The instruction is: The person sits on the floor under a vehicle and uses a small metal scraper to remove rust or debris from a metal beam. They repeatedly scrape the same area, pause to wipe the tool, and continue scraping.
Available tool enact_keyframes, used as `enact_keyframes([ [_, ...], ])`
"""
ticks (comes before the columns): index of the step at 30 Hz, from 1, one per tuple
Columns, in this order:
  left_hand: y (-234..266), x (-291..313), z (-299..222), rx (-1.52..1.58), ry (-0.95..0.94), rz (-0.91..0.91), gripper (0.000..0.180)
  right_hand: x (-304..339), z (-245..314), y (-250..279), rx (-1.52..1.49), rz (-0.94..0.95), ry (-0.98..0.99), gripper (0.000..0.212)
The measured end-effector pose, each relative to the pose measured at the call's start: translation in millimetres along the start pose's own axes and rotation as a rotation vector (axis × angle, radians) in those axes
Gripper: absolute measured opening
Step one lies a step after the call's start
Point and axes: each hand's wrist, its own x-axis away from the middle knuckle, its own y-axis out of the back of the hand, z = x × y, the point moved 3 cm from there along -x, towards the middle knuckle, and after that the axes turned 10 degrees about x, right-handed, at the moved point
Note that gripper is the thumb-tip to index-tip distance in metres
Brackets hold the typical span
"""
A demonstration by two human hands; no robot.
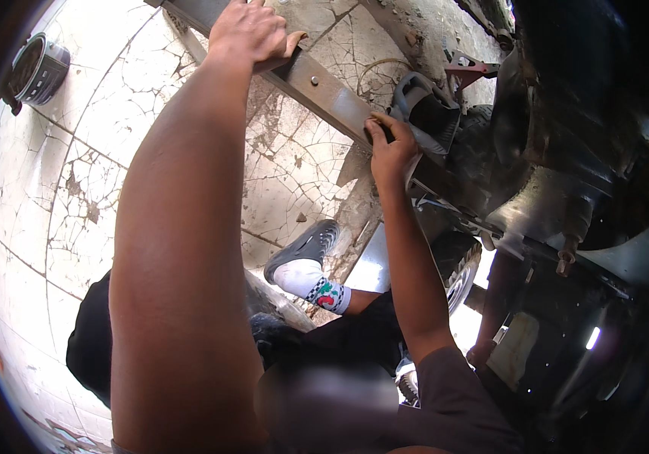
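Observation:
A long metal beam (340, 102) runs slantwise across the upper middle, with a small bolt head or hole (315, 81) on its top face. My left hand (249, 34) is closed over the beam's upper-left stretch, fingers on the far side and thumb along the near side. Farther right, my right hand (392, 147) rests against the same beam with fingers curled and pinched at its edge. Whatever those fingertips hold, if anything, is hidden. Beyond the right hand lies a grey and black object (426, 113) with a loop-like rim.
A dark bucket (43, 72) stands on the cracked tile floor (90, 151) at far left. Dark vehicle parts (566, 174) fill the right side, near a red metal bracket (470, 69). My foot in a grey clog (309, 248) is below the beam; a wheel (461, 276) sits right of it.

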Motion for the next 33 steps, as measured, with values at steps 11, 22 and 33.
enact_keyframes([
  [11,-2.6,0.4,-4.9,-0.040,-0.046,-0.039,0.054,-13.5,-7.3,-6.2,0.080,0.017,0.055,0.015],
  [22,4.8,0.7,7.2,-0.017,-0.027,-0.080,0.051,1.5,5.2,-7.9,0.184,0.089,0.042,0.017],
  [33,-20.1,-4.3,16.5,0.004,-0.033,-0.149,0.044,24.5,14.5,-2.7,0.044,0.176,-0.031,0.017],
])
